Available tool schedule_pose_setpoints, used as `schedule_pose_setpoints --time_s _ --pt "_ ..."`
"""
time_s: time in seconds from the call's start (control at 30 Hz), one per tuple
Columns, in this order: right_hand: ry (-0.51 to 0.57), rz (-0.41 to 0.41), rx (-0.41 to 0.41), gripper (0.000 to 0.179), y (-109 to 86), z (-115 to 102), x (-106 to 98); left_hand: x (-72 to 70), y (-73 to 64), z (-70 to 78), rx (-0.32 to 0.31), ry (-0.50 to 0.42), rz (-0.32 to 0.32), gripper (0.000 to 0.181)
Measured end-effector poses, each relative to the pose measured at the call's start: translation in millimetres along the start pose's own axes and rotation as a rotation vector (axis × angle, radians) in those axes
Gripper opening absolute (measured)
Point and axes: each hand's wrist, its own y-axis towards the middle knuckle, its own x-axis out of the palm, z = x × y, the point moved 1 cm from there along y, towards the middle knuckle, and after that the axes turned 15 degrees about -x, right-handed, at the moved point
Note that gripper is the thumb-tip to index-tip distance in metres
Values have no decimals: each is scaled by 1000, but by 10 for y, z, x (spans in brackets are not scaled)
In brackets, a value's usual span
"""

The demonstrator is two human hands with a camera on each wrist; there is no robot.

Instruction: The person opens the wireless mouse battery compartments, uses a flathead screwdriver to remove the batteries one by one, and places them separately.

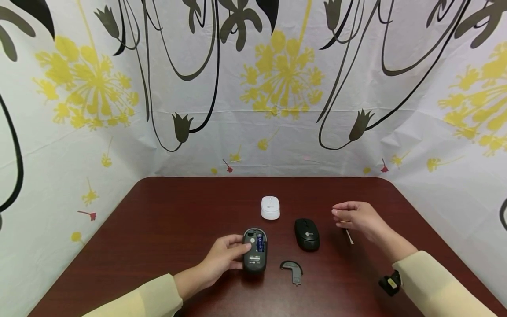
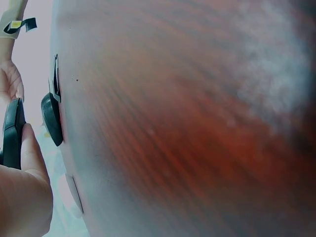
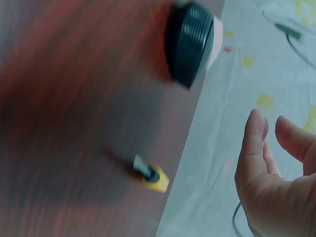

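My left hand point(image 1: 223, 256) grips a dark computer mouse point(image 1: 253, 262), thumb across its underside, which faces up. Its battery bay lies uncovered, with a blue battery point(image 1: 260, 243) inside. In the left wrist view the same mouse point(image 2: 13, 133) shows edge-on. My right hand point(image 1: 358, 216) hovers at the right, its fingers extended and nothing held between them. Beneath it is a small tool like a screwdriver point(image 1: 349, 237); the right wrist view shows its yellow handle point(image 3: 159, 181) and metal tip, apart from the fingers. A grey curved battery cover point(image 1: 293, 269) lies right of the held mouse.
A black mouse point(image 1: 307, 234) rests upright between the two hands. Farther back stands a white mouse point(image 1: 270, 208). The dark red tabletop point(image 1: 190, 207) reaches to a patterned cloth point(image 1: 253, 154) hanging behind and at both sides.
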Motion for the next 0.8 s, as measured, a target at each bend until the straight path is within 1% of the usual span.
schedule_pose_setpoints --time_s 0.13,0.33,0.57,0.8 --pt "-21 14 16 49 86 82 -156 -1 4 -1 0 1 1 46" --pt "-57 33 72 52 212 224 -312 5 10 -10 0 11 2 47" --pt "-44 77 105 51 306 365 -411 12 8 -23 0 14 0 47" --pt "-144 82 94 47 364 519 -459 13 3 -10 7 14 1 46"
